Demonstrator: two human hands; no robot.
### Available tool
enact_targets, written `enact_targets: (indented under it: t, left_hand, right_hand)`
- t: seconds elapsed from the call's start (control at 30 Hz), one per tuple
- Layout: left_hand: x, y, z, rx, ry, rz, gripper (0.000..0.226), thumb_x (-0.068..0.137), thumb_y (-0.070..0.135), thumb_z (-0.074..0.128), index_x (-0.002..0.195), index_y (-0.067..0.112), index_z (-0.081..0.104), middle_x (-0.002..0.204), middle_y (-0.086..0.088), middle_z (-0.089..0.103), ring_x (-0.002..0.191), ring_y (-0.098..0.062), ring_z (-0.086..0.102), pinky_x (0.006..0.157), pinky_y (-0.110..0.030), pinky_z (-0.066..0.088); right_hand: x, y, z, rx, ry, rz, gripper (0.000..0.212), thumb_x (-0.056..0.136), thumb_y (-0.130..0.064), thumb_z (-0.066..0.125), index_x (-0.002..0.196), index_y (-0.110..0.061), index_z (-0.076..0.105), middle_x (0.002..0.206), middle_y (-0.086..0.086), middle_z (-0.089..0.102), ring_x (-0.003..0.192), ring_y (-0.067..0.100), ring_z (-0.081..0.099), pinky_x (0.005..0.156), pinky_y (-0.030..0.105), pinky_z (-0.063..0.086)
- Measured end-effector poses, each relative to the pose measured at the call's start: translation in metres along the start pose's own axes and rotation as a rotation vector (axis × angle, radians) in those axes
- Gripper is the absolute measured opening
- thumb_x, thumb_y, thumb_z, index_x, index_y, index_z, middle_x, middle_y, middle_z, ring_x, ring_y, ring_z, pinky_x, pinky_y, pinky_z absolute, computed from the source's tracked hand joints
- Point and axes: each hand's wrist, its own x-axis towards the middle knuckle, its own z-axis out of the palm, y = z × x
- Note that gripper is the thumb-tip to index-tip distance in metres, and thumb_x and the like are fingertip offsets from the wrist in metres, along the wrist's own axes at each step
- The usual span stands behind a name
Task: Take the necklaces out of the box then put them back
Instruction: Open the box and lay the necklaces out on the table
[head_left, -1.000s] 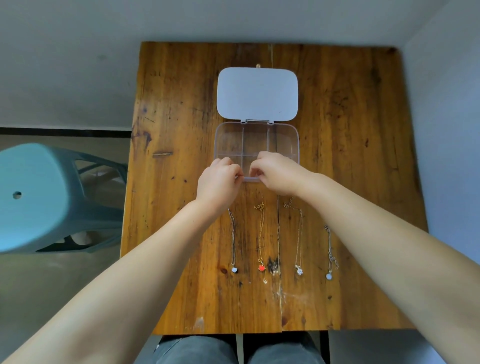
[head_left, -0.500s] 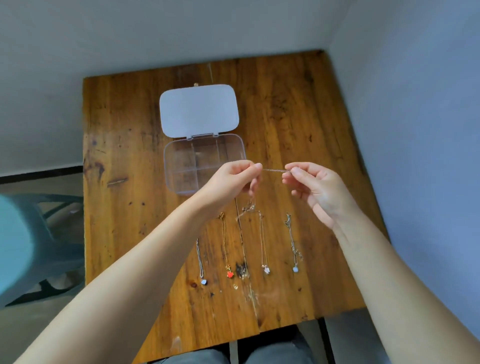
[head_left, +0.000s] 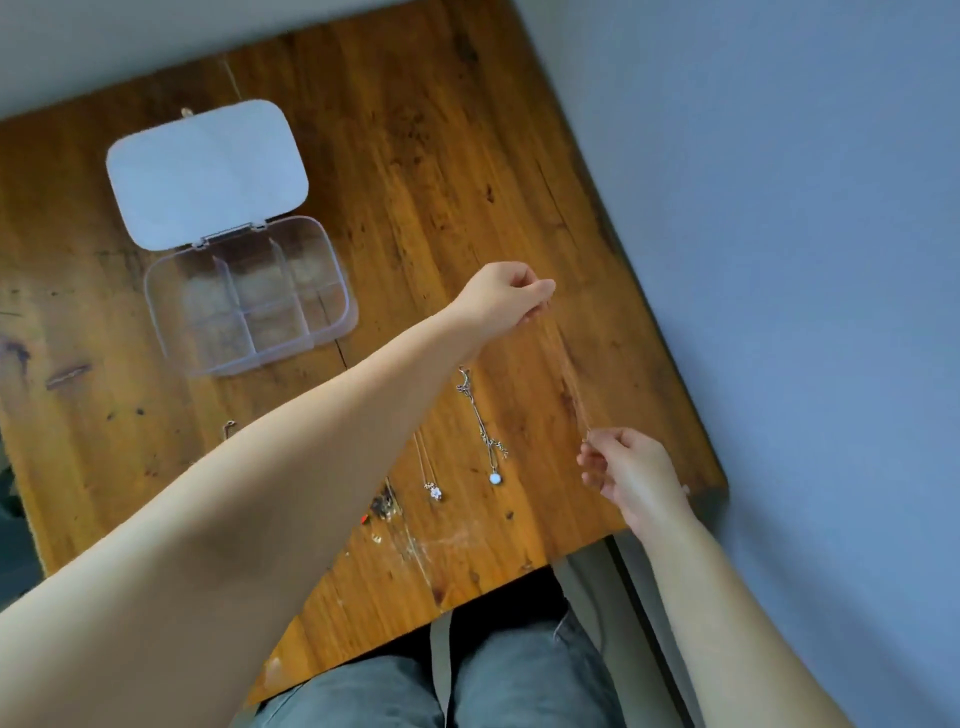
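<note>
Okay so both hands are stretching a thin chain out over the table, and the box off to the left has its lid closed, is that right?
Not quite. In the head view the box has its lid flipped open, not closed. The rest stands: the left hand and right hand stretch a thin chain over the table.

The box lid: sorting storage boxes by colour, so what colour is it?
The box lid is plain opaque white, lying open; seen in the head view.

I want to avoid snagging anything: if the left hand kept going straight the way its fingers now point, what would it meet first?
The left hand points right, across bare table toward its edge and the wall. The way looks free up to the wall, though depth is unclear. The chain it pinches hangs away toward the right hand.
</note>
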Motion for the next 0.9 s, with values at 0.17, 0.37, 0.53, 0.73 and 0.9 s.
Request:
enact_targets:
  t: [0.17, 0.37, 0.53, 0.73, 0.9]
  left_hand:
    - [0.012, -0.016, 0.039, 0.429, 0.067, 0.108, 0.017, 0.092, 0.023, 0.053, 0.082, 0.010, 0.058, 0.091, -0.006, 0.060, 0.079, -0.019, 0.054, 0.058, -0.023, 0.038]
    - [0.005, -0.026, 0.039, 0.444, 0.062, 0.196, 0.015, 0.091, 0.014, 0.050, 0.096, 0.009, 0.062, 0.101, -0.009, 0.058, 0.095, -0.021, 0.051, 0.073, -0.030, 0.044]
    - [-0.033, -0.046, 0.006, 0.322, 0.096, 0.145, 0.018, 0.091, 0.013, 0.047, 0.098, 0.013, 0.063, 0.097, -0.003, 0.065, 0.086, -0.020, 0.060, 0.074, -0.033, 0.051]
    - [-0.123, -0.129, -0.068, 0.282, 0.313, -0.015, 0.010, 0.090, 0.015, 0.053, 0.090, 0.015, 0.062, 0.083, 0.004, 0.062, 0.076, -0.014, 0.054, 0.066, -0.024, 0.042]
    - [-0.196, -0.197, -0.096, 0.271, 0.464, -0.223, 0.008, 0.089, 0.018, 0.054, 0.090, 0.016, 0.062, 0.085, 0.000, 0.064, 0.078, -0.019, 0.057, 0.068, -0.032, 0.046]
  right_hand:
    - [0.014, 0.021, 0.005, -0.218, 0.118, -0.057, 0.005, 0.092, -0.012, 0.060, 0.090, -0.011, 0.064, 0.077, 0.005, 0.070, 0.065, 0.014, 0.069, 0.049, 0.019, 0.053]
    - [0.015, 0.022, -0.002, -0.499, 0.107, -0.080, 0.012, 0.093, -0.021, 0.060, 0.100, -0.014, 0.054, 0.082, 0.004, 0.066, 0.064, 0.014, 0.066, 0.052, 0.023, 0.054]
    - [-0.003, 0.002, -0.008, -0.990, 0.202, -0.330, 0.008, 0.096, -0.028, 0.051, 0.097, -0.021, 0.054, 0.081, -0.002, 0.062, 0.063, 0.009, 0.054, 0.045, 0.020, 0.034]
    - [-0.014, -0.045, 0.086, -1.161, -0.020, -0.645, 0.014, 0.096, -0.022, 0.046, 0.092, -0.018, 0.059, 0.080, 0.000, 0.067, 0.069, 0.022, 0.059, 0.053, 0.027, 0.040]
    - [-0.033, -0.028, 0.197, -1.264, -0.359, -0.875, 0.017, 0.095, -0.018, 0.047, 0.103, -0.017, 0.063, 0.102, -0.001, 0.061, 0.086, 0.018, 0.055, 0.066, 0.030, 0.043]
